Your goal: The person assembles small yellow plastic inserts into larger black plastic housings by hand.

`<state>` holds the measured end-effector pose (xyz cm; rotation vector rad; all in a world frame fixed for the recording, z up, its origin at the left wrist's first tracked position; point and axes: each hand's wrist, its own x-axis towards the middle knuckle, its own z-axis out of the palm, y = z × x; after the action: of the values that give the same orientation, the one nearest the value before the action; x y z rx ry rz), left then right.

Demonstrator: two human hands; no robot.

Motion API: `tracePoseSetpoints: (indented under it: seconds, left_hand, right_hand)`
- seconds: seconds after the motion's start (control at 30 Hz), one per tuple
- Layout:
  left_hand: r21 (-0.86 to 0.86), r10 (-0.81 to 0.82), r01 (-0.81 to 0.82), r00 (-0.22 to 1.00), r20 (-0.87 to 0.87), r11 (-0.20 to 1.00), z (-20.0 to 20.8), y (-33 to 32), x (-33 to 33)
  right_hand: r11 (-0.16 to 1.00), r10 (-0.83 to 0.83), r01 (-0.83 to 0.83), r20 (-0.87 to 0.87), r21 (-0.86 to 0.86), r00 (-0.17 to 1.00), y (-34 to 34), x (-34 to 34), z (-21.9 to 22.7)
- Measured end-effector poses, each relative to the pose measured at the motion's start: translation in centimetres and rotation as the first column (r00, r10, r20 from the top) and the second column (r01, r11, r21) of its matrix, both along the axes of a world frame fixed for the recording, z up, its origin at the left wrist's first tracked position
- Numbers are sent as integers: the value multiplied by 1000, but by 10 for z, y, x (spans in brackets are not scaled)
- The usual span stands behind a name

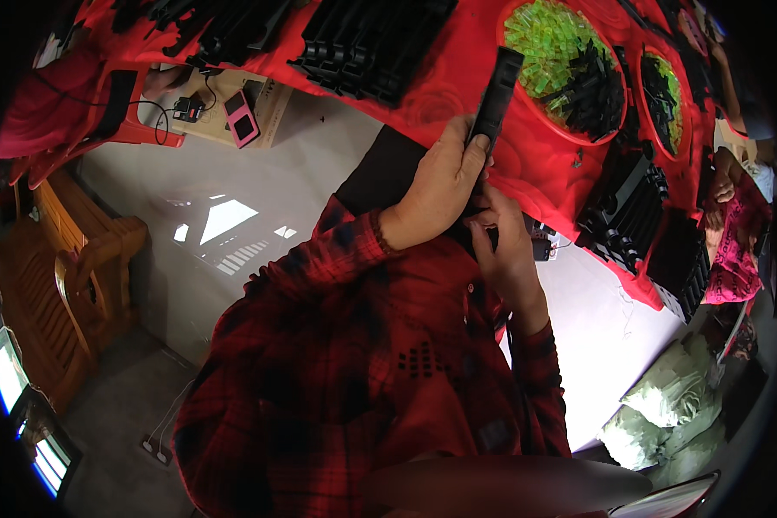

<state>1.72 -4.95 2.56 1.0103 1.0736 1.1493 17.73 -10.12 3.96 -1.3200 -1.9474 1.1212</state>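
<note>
My left hand (436, 186) is closed round a long, narrow black plastic part (497, 95), thumb lying along it. The part points up and away, over the edge of the red-covered table (440, 69). Just below, my right hand (502, 235) has its fingers bent together near the part's lower end. What those fingers pinch is too dark and small to make out. A dark cloth or panel (380, 168) shows beyond my left wrist, at the table's near edge.
Black parts lie stacked (371, 43) at the far side and in rows (626, 203) at the right. A round tray (620, 129) holds yellow-green and black pieces; a similar tray (680, 142) stands beside it. People sit left and right. A wooden bench (78, 268) stands left, pale sacks (665, 401) lower right.
</note>
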Motion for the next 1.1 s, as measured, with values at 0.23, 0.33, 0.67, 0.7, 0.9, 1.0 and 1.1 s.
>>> tracePoseSetpoints:
  seconds: [0.23, 0.33, 0.67, 0.7, 0.9, 1.0, 1.1]
  left_hand:
    - [-63, -46, 37, 989, -140, 997, 9, -3, -1]
    - [-18, -78, 76, 967, -244, 997, 12, -6, -1]
    - [217, -14, 121, 897, -441, 969, 4, -11, 0]
    - [214, -16, 122, 898, -440, 969, 6, -12, -1]
    - [48, -53, 66, 972, -228, 997, 10, -14, 0]
    - [62, -82, 100, 968, -239, 993, 9, -14, 0]
    - [12, -87, 91, 976, -199, 996, 13, -15, 2]
  right_hand:
    - [948, -315, 318, -196, -17, 929, 19, 4, 11]
    - [909, -379, 411, -278, 66, 883, 42, -1, 29]
    - [865, -422, 488, -360, 113, 832, 73, -15, 35]
    - [871, -415, 479, -364, 105, 834, 71, -15, 35]
    - [862, -417, 479, -306, 167, 856, 66, -19, 37]
    - [847, -434, 493, -276, 200, 858, 64, -16, 32]
    - [832, -449, 502, -247, 236, 859, 62, -16, 33]
